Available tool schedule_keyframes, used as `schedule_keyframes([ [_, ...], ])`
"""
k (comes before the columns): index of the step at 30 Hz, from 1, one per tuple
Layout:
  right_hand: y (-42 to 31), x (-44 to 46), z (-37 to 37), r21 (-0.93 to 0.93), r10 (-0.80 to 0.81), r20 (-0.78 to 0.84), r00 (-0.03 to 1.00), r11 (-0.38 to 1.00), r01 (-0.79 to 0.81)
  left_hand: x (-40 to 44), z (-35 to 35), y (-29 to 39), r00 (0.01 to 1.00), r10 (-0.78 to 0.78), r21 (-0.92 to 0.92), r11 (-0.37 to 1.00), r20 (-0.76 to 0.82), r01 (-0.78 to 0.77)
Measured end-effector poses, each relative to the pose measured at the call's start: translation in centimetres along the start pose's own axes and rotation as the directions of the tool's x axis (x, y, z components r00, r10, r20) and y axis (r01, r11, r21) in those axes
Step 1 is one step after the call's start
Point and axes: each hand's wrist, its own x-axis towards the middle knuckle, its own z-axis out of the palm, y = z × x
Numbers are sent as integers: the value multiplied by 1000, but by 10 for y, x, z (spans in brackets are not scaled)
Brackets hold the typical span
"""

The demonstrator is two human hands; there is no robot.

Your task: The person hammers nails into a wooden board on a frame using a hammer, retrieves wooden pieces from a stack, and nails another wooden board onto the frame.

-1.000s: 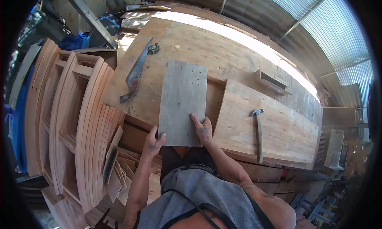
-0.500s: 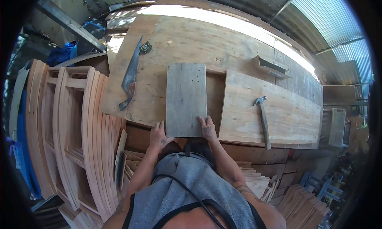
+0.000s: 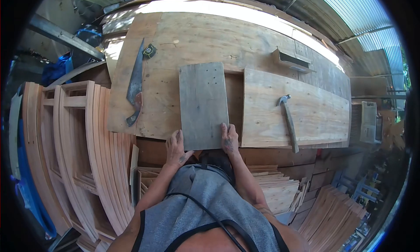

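Observation:
A weathered grey wooden board (image 3: 203, 105) lies across the near edge of the workbench, its long side running away from me. Its far right corner shows several small dark holes. My left hand (image 3: 176, 149) grips the near left corner, fingers along the side and thumb by the near end. At the near right corner, my right hand (image 3: 229, 139) is closed on the edge, with the thumb on top; its other fingers are partly hidden. Right of the board, a claw hammer (image 3: 288, 123) rests on a pale plywood panel (image 3: 262, 107).
A handsaw (image 3: 136, 79) and a tape measure (image 3: 149, 50) lie on the left of the workbench (image 3: 188, 37). An open box-shaped piece (image 3: 293, 61) sits at the back right. Wooden frames (image 3: 78, 142) stand stacked at left. Cut wood pieces (image 3: 278, 190) are piled below the bench.
The whole view has shifted a little to the left and upward. The board has turned slightly, its far end swinging left. Both hands stay at its near corners.

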Motion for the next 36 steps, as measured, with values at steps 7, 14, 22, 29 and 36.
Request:
schedule_keyframes([
  [7, 11, 6, -30, -142, 35, -12, 999, 989, -36, 14, 9, 26, 999, 29, -18, 999, 16, -29],
  [14, -8, -19, -59, -475, -452, -116, 884, 807, 351, 18, 23, 21, 995, 86, 52, 995, 44, -88],
  [22, 10, -21, -89, -559, -163, 76, 984, 810, 178, 20, 39, 18, 990, 137, 32, 990, -19, -136],
  [29, 37, -15, -100, -599, -242, 325, 914, 695, 397, 18, 36, 29, 994, 97, 25, 995, -60, -95],
  [36, 45, -19, -99, -619, -275, 367, 889, 641, 454, 20, 36, 24, 992, 128, 45, 991, 7, -128],
])
